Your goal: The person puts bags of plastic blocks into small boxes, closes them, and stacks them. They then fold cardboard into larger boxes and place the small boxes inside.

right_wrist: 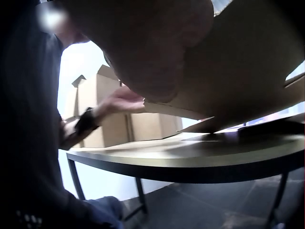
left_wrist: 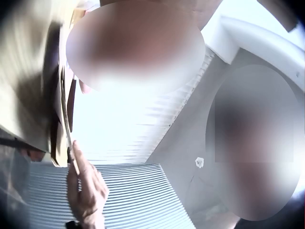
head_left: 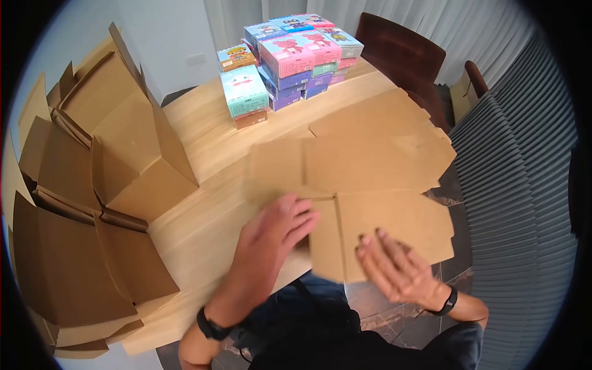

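A flattened cardboard box (head_left: 407, 216) with creased flaps is held tilted over the table's near edge. My right hand (head_left: 398, 268) grips its near edge, fingers lying over the upper face. In the left wrist view that right hand (left_wrist: 88, 191) has the board, seen edge-on, between thumb and fingers. My left hand (head_left: 271, 237), a little blurred, is at the board's left flap with its fingers fairly straight. From the right wrist view, the left hand (right_wrist: 121, 100) shows right at the board's edge. Another flat cardboard piece (head_left: 370, 148) lies just beyond.
Several opened cardboard boxes (head_left: 142, 160) stand along the left side of the wooden table (head_left: 209, 228). Colourful small boxes (head_left: 296, 55) are stacked at the far end. A brown chair (head_left: 401, 52) stands behind, and a grey pleated curtain (head_left: 524, 166) hangs on the right.
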A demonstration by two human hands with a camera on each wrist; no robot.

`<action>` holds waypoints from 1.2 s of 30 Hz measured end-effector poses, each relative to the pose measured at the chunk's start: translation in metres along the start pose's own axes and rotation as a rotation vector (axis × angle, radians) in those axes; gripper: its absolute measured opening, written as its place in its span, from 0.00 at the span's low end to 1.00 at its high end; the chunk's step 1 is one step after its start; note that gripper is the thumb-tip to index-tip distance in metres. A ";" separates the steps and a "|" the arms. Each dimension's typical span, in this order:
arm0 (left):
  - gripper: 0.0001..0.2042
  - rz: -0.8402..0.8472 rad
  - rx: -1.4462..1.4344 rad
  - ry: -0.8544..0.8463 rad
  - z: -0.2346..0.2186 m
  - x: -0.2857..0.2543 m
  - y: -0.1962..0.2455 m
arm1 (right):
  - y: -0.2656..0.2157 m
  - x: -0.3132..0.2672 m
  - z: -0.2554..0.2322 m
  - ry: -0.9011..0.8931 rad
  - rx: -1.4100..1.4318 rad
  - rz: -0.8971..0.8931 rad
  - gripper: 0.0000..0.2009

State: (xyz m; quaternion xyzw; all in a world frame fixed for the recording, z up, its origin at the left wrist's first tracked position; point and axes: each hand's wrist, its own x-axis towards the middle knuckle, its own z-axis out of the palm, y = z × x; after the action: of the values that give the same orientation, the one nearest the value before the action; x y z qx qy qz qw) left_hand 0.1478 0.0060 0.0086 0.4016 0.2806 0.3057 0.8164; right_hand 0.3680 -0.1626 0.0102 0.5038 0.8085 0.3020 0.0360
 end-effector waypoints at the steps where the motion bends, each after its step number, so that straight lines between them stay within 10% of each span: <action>1: 0.34 0.007 0.033 -0.026 0.002 0.008 0.000 | -0.010 0.001 -0.006 0.035 0.091 -0.006 0.15; 8: 0.34 -0.248 -0.019 0.292 -0.016 0.022 -0.011 | -0.015 -0.017 -0.003 0.175 0.118 -0.102 0.12; 11: 0.30 -0.392 0.046 0.029 -0.028 0.030 0.003 | -0.003 -0.020 -0.008 0.239 0.036 -0.266 0.13; 19: 0.22 -0.048 -0.574 0.013 0.011 0.000 -0.008 | 0.010 -0.018 -0.016 0.646 -0.308 -0.223 0.17; 23: 0.22 -0.020 -0.531 -0.019 0.008 -0.023 0.002 | 0.005 -0.009 -0.052 1.065 1.459 0.585 0.35; 25: 0.22 0.009 -0.491 -0.068 -0.005 -0.030 0.006 | 0.046 -0.012 -0.002 1.348 0.772 1.120 0.30; 26: 0.19 0.013 -0.487 -0.061 -0.007 -0.031 0.009 | 0.056 -0.010 0.010 1.324 1.012 0.562 0.34; 36: 0.22 0.127 -0.284 0.141 -0.012 -0.073 0.019 | 0.065 0.093 -0.041 1.093 1.076 -0.843 0.18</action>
State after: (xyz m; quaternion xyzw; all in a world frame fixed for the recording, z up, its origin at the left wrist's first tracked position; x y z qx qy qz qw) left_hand 0.0860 -0.0313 0.0338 0.2768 0.2654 0.4208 0.8221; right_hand 0.3594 -0.0837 0.1008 -0.1039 0.8643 0.0401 -0.4904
